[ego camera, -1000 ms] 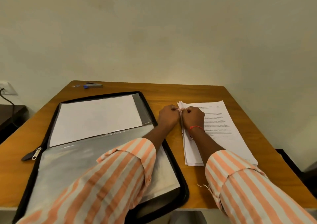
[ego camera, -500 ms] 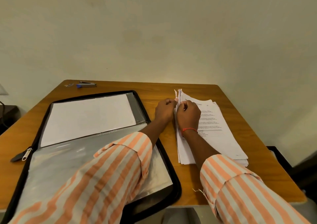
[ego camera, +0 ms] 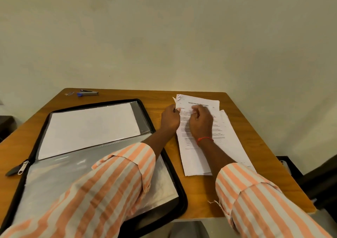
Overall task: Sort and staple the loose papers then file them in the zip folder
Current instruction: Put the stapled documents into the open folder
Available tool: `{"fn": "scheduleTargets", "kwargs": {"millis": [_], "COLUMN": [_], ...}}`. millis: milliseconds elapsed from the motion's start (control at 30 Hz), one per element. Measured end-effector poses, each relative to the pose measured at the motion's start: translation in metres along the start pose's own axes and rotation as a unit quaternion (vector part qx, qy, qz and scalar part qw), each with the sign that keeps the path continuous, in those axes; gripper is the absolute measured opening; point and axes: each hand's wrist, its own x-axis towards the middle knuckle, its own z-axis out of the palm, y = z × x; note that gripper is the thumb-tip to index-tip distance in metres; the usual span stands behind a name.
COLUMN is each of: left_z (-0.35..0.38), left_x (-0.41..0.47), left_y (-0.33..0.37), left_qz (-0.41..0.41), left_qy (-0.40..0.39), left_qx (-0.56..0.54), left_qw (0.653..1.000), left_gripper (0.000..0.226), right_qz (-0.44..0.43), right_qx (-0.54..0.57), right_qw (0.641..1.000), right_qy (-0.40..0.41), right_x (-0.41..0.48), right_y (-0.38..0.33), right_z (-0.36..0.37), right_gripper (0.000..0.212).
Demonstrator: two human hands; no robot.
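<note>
Papers (ego camera: 193, 161) tipped on edge a moment ago now lie flat on the worktop (ego camera: 158, 95), curled fingers of my left hand (ego camera: 170, 119) and right hand (ego camera: 200, 123) pinching them, unstapled.

The sleeves (ego camera: 109, 192) are striped orange and white, the tabletop (ego camera: 259, 146) honey-brown. The zip folder (ego camera: 180, 192) is black-edged; the papers (ego camera: 229, 143) at 1 o'clock are white with dark print, the stapler (ego camera: 87, 93) at 11 o'clock blue and silver.
</note>
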Motion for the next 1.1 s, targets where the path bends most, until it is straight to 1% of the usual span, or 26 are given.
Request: {"fn": "scheduleTargets", "kwargs": {"millis": [67,100,133,200,267,300,367,433,500,600,667,700,767,800,867,933,967,1000,1100], "left_z": [-0.011,-0.015,-0.023,-0.034,-0.042,-0.044,-0.046,-0.048,-0.050,-0.056,-0.062,-0.065,-0.072,-0.076,-0.084,-0.098,-0.105,-0.112,-0.134], "left_x": [0.001,0.001,0.002,0.004,0.003,0.003,0.002,0.001,0.000,-0.008,-0.012,-0.014,-0.012,-0.011,-0.009,-0.007,-0.006,-0.001,0.002], "left_y": [0.005,0.007,0.010,0.011,0.014,0.015,0.018,0.023,0.025,0.028,0.030,0.031,0.035,0.039,0.052,0.073,0.085,0.095,0.124], "left_qz": [0.013,0.008,-0.001,-0.004,0.015,0.023,0.045,0.054,0.048,0.062,0.062,0.065,0.068,0.067,0.080,0.129,0.150,0.158,0.167], "left_qy": [-0.001,-0.002,-0.004,-0.021,-0.039,-0.042,-0.035,-0.034,-0.047,-0.099,-0.141,-0.149,-0.130,-0.116,-0.111,-0.114,-0.117,-0.123,-0.165], "left_qx": [-0.009,-0.015,-0.023,-0.047,-0.063,-0.063,-0.049,-0.043,-0.044,-0.063,-0.069,-0.063,-0.042,-0.035,-0.009,0.077,0.119,0.159,0.265], "left_qw": [1.000,1.000,1.000,0.999,0.997,0.997,0.997,0.997,0.997,0.991,0.986,0.985,0.988,0.990,0.991,0.982,0.974,0.967,0.935], "left_gripper": [0.019,0.018,0.017,0.018,0.018,0.020,0.022,0.021,0.018,0.014,0.023,0.028,0.034,0.038,0.042,0.033,0.029,0.027,0.027], "right_qz": [0.002,-0.006,-0.025,-0.075,-0.111,-0.120,-0.143,-0.149,-0.139,-0.117,-0.101,-0.097,-0.094,-0.103,-0.117,-0.108,-0.095,-0.079,-0.031], "right_qx": [-0.066,-0.103,-0.137,-0.196,-0.240,-0.256,-0.271,-0.268,-0.267,-0.212,-0.191,-0.186,-0.180,-0.182,-0.195,-0.149,-0.105,-0.065,0.006], "right_qw": [0.998,0.995,0.989,0.965,0.930,0.918,0.911,0.910,0.903,0.925,0.928,0.927,0.926,0.924,0.915,0.925,0.934,0.935,0.907], "right_qy": [0.005,-0.013,-0.050,-0.158,-0.255,-0.278,-0.275,-0.278,-0.306,-0.293,-0.302,-0.310,-0.319,-0.321,-0.332,-0.332,-0.329,-0.339,-0.420], "right_x": [0.020,0.033,0.044,0.065,0.081,0.086,0.096,0.103,0.108,0.112,0.114,0.112,0.110,0.111,0.113,0.115,0.117,0.118,0.110], "right_y": [0.003,0.006,0.008,0.009,0.004,0.001,-0.006,-0.014,-0.020,-0.023,-0.027,-0.030,-0.040,-0.046,-0.062,-0.081,-0.089,-0.095,-0.106], "right_z": [-0.012,-0.020,-0.027,-0.040,-0.046,-0.046,-0.047,-0.050,-0.051,-0.050,-0.051,-0.052,-0.054,-0.055,-0.058,-0.062,-0.064,-0.066,-0.073], "right_gripper": [0.033,0.043,0.052,0.065,0.067,0.065,0.054,0.045,0.035,0.022,0.017,0.012,0.004,0.008,0.023,0.036,0.037,0.035,0.025]}}
